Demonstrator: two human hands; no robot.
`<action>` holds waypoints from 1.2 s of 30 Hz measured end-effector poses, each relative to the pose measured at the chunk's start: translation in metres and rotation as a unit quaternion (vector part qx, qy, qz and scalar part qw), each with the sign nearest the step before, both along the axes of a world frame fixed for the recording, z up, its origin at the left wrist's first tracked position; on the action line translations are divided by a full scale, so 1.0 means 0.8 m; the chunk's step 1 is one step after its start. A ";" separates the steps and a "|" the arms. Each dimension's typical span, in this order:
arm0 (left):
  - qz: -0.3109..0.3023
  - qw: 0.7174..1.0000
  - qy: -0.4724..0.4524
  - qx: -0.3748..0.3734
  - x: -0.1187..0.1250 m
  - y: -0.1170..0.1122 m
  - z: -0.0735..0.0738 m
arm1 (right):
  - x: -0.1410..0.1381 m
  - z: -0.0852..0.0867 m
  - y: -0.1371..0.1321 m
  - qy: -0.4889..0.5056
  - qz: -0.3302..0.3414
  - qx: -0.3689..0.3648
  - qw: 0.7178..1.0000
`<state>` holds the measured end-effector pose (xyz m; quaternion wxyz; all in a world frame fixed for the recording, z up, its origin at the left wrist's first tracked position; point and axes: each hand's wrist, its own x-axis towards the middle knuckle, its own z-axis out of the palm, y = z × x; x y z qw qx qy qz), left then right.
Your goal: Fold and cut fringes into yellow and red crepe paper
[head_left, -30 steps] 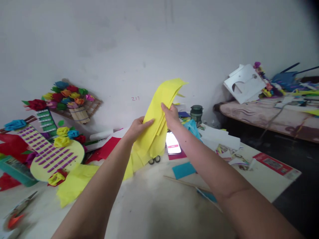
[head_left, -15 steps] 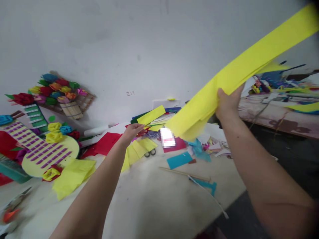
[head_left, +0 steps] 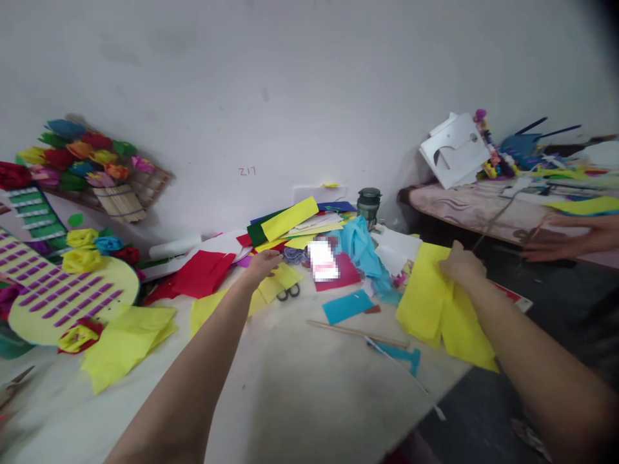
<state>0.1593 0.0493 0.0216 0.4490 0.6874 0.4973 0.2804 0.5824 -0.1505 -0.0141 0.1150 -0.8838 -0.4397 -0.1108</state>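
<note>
At the table's right edge, my right hand (head_left: 461, 264) is closed on a folded length of yellow crepe paper (head_left: 425, 290), which hangs down in two parts from the fingers. My left hand (head_left: 264, 265) hovers, fingers loosely apart, over flat yellow crepe paper pieces (head_left: 213, 308); I see nothing in it. Black scissors handles (head_left: 289, 292) stick out just right of those pieces. Beyond the left hand, a yellow strip (head_left: 290, 219) tops a pile of coloured sheets. A bright phone screen (head_left: 323, 261) rests on a dark red sheet (head_left: 345, 274).
Paper flowers (head_left: 91, 151) and a guitar-shaped craft (head_left: 72, 296) stand at left. Red sheets (head_left: 203, 274), a blue piece (head_left: 347, 306), a wooden stick (head_left: 358, 332) and a dark jar (head_left: 369, 205) lie about. Another person's hand (head_left: 575, 235) is near a second table (head_left: 449, 203).
My right hand has come down with the yellow crepe paper, from raised and stretched out to hanging at the table's right edge. The view shifted slightly; another person's hand now shows at right.
</note>
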 end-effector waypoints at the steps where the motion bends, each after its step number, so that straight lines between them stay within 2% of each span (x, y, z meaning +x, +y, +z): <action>1: 0.002 1.000 -0.003 0.003 0.001 0.002 -0.001 | -0.011 0.012 0.001 -0.012 -0.091 -0.004 0.996; 2: 0.005 1.000 -0.007 0.008 0.002 0.004 -0.003 | -0.022 0.026 0.003 -0.024 -0.125 -0.014 0.992; 4: 0.018 0.999 -0.021 0.034 0.004 0.013 -0.007 | -0.049 0.057 0.011 -0.014 -0.104 -0.057 0.993; 7: 0.068 0.990 -0.025 0.122 0.004 0.031 -0.012 | -0.097 0.096 0.033 -0.004 -0.004 -0.083 0.997; 9: 0.102 0.977 0.016 0.188 0.002 0.040 -0.009 | -0.133 0.109 0.055 -0.006 0.079 -0.084 0.993; 11: 0.127 0.956 0.098 0.244 -0.001 0.045 -0.001 | -0.169 0.112 0.083 -0.010 0.166 -0.073 0.983; 13: 0.140 0.921 0.180 0.316 -0.003 0.048 0.009 | -0.202 0.107 0.114 0.008 0.230 -0.061 0.971; 16: 0.140 0.867 0.249 0.409 -0.005 0.055 0.024 | -0.242 0.097 0.160 -0.002 0.281 -0.058 0.958; 19: 0.139 0.845 0.284 0.431 -0.007 0.071 0.034 | -0.265 0.092 0.199 -0.007 0.296 -0.074 0.952; 24: 0.124 0.831 0.326 0.433 -0.019 0.102 0.035 | -0.269 0.093 0.237 -0.036 0.298 -0.097 0.949; 29: 0.121 0.827 0.360 0.416 -0.026 0.120 0.024 | -0.234 0.081 0.258 -0.133 0.329 -0.097 0.930; 33: 0.111 0.831 0.370 0.401 -0.011 0.129 0.024 | -0.201 0.064 0.278 -0.113 0.309 -0.098 0.939; 36: 0.094 0.829 0.381 0.399 0.007 0.136 0.029 | -0.192 0.056 0.296 -0.079 0.290 -0.105 0.948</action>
